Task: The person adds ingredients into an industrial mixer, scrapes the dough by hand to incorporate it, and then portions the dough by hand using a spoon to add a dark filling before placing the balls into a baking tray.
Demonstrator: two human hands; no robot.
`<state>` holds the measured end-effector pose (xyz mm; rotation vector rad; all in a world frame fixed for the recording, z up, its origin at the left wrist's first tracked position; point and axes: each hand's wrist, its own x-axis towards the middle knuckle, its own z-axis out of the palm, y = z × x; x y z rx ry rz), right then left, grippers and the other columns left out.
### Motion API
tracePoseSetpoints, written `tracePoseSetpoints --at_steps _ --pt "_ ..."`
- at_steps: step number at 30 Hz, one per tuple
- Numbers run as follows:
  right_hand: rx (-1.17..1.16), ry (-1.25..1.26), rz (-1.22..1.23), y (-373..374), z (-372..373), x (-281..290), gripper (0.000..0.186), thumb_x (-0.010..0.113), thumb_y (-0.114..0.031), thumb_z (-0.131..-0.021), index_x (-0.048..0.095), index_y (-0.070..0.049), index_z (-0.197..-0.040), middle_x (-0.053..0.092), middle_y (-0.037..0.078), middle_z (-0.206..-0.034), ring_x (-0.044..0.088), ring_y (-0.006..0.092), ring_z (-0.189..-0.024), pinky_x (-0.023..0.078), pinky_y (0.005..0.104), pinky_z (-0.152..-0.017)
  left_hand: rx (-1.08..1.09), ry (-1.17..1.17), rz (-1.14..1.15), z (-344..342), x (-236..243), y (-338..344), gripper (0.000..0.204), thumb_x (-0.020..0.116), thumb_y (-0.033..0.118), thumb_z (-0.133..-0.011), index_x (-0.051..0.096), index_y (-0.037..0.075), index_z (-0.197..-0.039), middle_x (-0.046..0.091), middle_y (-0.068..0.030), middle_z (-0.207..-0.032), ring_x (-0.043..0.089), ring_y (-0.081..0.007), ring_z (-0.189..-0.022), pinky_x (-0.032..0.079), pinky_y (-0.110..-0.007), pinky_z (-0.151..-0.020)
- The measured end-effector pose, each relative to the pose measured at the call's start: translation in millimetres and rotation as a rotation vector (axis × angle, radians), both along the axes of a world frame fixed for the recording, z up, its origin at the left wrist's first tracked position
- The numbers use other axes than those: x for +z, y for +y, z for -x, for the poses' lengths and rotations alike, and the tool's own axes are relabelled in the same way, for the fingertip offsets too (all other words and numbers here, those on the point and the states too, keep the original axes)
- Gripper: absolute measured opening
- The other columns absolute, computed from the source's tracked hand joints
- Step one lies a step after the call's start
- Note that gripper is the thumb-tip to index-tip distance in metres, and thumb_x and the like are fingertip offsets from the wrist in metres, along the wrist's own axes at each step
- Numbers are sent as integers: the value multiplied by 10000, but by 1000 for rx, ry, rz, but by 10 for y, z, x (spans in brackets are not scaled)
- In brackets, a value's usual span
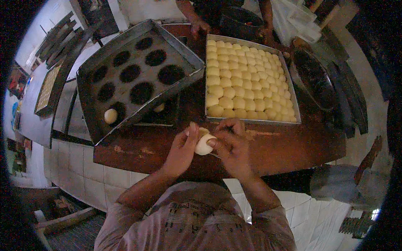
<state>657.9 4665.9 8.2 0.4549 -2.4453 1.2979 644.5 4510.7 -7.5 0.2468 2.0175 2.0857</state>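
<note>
A pale piece of dough (204,144) is held between my two hands, above the near part of the brown table. My left hand (183,146) cups its left side, fingers pointing up. My right hand (230,142) grips it from the right, with the thumb pressed against the dough. To the left, a metal baking pan (138,71) with several dark round hollows sits tilted; one dough ball (110,116) lies in its near corner hollow. At the right, a square metal tray (255,121) is packed with rows of yellowish dough balls (247,79).
Beneath the pan, another tray (159,119) shows partly, with a dough ball in it. A co-worker's hand (200,28) is beyond the table, near a dark pot (240,21). A dark oval basin (312,77) stands at the right. A tray of small pieces (48,90) sits far left.
</note>
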Motion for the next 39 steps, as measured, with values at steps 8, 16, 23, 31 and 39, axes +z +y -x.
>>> tracePoseSetpoints --at_steps 8,16,23,31,39 --pt "45 -238 174 14 174 -155 182 663 -100 -781 621 -66 -954 514 57 -962 510 193 -947 395 318 -855 21 10 7 26 3 -18 473 399 448 -937 486 24 -1130 558 -71 -963 538 -151 -847 432 -290 -788" --pt "132 -77 123 12 79 -44 163 665 -191 -796 647 -76 -910 558 107 -984 523 262 -964 437 355 -845 15 -247 39 -29 121 -21 500 404 491 -922 552 25 -1025 566 -43 -882 534 -125 -838 433 -275 -750" --pt "64 -530 396 16 143 -113 165 643 -203 -816 648 -72 -918 578 67 -1017 532 227 -966 441 327 -849 -73 -66 59 42 131 -60 469 421 445 -931 551 7 -1038 572 -64 -904 543 -157 -853 442 -278 -750" --pt "168 -284 318 64 83 -42 184 632 -205 -817 645 -103 -970 584 68 -1023 496 244 -1050 371 389 -938 -1 -105 95 -94 24 53 520 408 488 -920 573 4 -1015 593 -75 -958 557 -160 -895 435 -282 -801" --pt "65 74 -153 -44 -184 28 268 650 -66 -754 653 -99 -1019 541 93 -1125 417 265 -1137 371 364 -926 -151 -271 94 61 209 -143 569 339 512 -931 565 16 -1095 595 -76 -1008 541 -150 -936 422 -288 -844"
